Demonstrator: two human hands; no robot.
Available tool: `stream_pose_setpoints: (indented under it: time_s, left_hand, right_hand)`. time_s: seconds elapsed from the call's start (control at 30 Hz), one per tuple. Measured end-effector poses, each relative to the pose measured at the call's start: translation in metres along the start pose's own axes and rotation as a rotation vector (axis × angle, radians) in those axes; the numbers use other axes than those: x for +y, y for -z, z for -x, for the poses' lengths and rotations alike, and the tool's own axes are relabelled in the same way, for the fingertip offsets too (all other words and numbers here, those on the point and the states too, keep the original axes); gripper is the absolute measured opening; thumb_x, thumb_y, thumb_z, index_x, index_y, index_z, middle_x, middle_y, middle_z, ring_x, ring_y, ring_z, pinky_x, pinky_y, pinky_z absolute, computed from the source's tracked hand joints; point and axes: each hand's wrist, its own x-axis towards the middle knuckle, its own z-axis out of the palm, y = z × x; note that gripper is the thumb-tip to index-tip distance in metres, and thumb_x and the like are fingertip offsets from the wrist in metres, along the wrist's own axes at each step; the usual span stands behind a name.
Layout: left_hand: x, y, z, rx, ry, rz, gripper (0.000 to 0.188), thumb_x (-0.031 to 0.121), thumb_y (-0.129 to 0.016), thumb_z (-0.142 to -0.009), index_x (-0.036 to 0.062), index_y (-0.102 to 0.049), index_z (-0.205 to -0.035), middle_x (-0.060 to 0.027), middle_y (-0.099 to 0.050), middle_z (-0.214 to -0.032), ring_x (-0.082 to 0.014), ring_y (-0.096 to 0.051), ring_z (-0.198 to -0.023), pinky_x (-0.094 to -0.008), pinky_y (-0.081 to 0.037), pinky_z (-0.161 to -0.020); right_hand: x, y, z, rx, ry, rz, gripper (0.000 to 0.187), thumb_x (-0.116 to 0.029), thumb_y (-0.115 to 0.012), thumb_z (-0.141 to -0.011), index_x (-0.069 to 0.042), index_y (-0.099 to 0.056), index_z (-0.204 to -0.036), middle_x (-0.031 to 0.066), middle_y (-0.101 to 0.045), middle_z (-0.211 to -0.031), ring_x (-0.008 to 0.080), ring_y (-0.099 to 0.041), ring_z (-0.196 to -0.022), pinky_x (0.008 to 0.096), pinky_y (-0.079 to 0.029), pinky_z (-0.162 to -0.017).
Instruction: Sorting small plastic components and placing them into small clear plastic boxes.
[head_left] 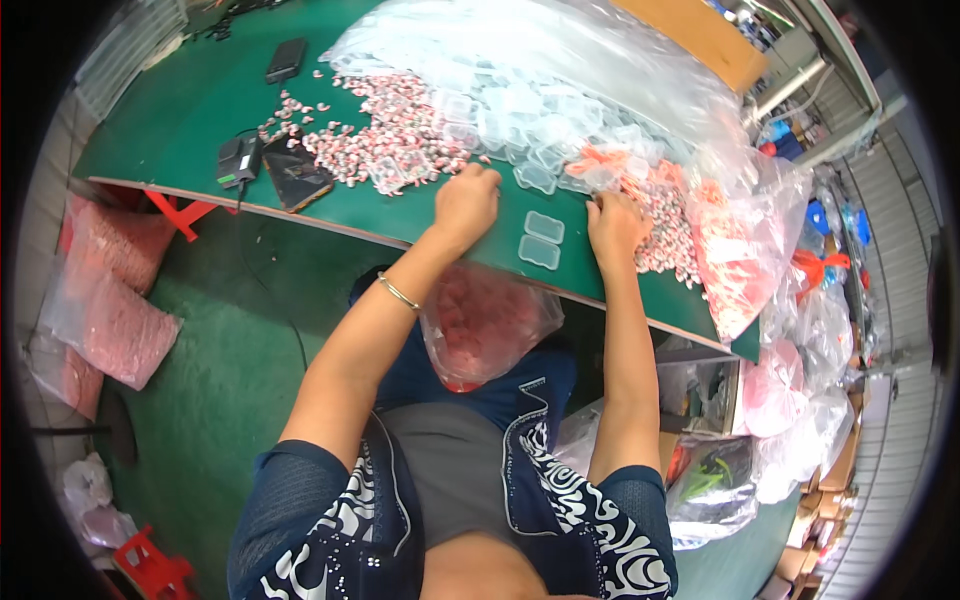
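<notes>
In the head view, here's the left hand (467, 203), fingers curled in, right at the edge of the pink-and-white pieces (385, 130); whether it pinches one, I can't tell; across the way, the right hand (618, 230) is bent too, fingers half closed beside the right-hand pile (668, 230) of small pieces, its grip hidden from us; and between the two, touching neither, lies the clear case (541, 240), spread open flat on the green table (350, 215) near its front edge; beyond it, a big heap of clear cases (540, 115); at far right, a plastic bag (750, 220) leans in, orange bits inside; over left, a dark flat device (295, 172) sits against the pieces.
</notes>
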Motion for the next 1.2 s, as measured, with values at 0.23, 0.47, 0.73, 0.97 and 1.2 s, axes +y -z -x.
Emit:
stream_pose_setpoints:
  time_s: [0.23, 0.47, 0.73, 0.97, 1.2]
  left_hand:
    - [0.003, 0.003, 0.007, -0.01, -0.057, 0.107, 0.011, 0.013, -0.067, -0.083, 0.01, -0.065, -0.093, -0.012, -0.064, -0.092, -0.0356, -0.065, -0.085, -0.0473, -0.052, -0.072]
    - [0.017, 0.008, 0.027, -0.065, -0.096, 0.328, 0.009, 0.012, -0.07, -0.082, 0.0089, -0.067, -0.09, -0.0107, -0.065, -0.088, -0.033, -0.064, -0.082, -0.044, -0.051, -0.072]
    - [0.028, 0.016, 0.039, -0.081, -0.097, 0.505, 0.012, 0.011, -0.073, -0.081, 0.0061, -0.069, -0.091, -0.0122, -0.067, -0.088, -0.0301, -0.066, -0.079, -0.0376, -0.053, -0.07]
    - [0.045, 0.028, 0.042, -0.207, -0.058, 0.523, 0.013, 0.013, -0.072, -0.084, 0.0064, -0.069, -0.095, -0.0082, -0.064, -0.091, -0.0224, -0.062, -0.069, -0.0341, -0.049, -0.062]
    - [0.055, 0.021, 0.048, -0.194, -0.098, 0.337, 0.01, 0.016, -0.073, -0.081, 0.0107, -0.068, -0.088, -0.005, -0.062, -0.095, -0.0262, -0.062, -0.092, -0.0416, -0.043, -0.077]
  right_hand:
    - [-0.004, -0.014, -0.006, -0.005, -0.015, 0.119, 0.01, -0.024, -0.068, -0.081, -0.016, -0.068, -0.087, 0.002, -0.068, -0.089, 0.0248, -0.064, -0.09, 0.0499, -0.04, -0.083]
    - [-0.005, -0.013, -0.006, -0.021, -0.008, 0.063, 0.01, -0.018, -0.066, -0.08, -0.014, -0.069, -0.089, 0.0048, -0.067, -0.087, 0.0264, -0.064, -0.088, 0.0465, -0.042, -0.082]
    - [-0.016, 0.023, 0.023, -0.019, 0.186, -0.301, 0.012, -0.004, -0.063, -0.08, -0.008, -0.068, -0.089, 0.0115, -0.064, -0.089, 0.0327, -0.063, -0.086, 0.0455, -0.048, -0.075]
    - [-0.02, 0.041, 0.032, -0.078, 0.129, -0.415, 0.011, -0.007, -0.067, -0.082, -0.009, -0.068, -0.093, 0.0098, -0.065, -0.088, 0.0295, -0.063, -0.086, 0.0446, -0.046, -0.073]
    - [-0.055, 0.08, 0.04, -0.283, 0.286, -0.538, 0.008, -0.006, -0.067, -0.077, -0.009, -0.066, -0.084, 0.0052, -0.063, -0.083, 0.0261, -0.062, -0.084, 0.0408, -0.041, -0.075]
